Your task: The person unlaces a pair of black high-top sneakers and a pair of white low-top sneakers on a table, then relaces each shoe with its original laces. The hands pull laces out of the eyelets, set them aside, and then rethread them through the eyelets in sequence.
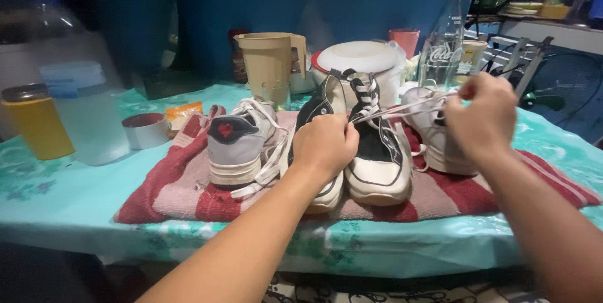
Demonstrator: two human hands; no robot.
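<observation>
Pinching a white lace (408, 109) at 2 o'clock, the right hand (482, 117) pulls it taut; the left hand (325, 144) grips the black high-top sneaker (377, 146) at center on the striped towel (176, 190); upper eyelets laced, ends untied

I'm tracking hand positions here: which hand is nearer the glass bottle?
Right. The right hand is just below and beside the glass bottle, pulling a white lace. The left hand rests on the black-and-white sneaker, farther left.
</observation>
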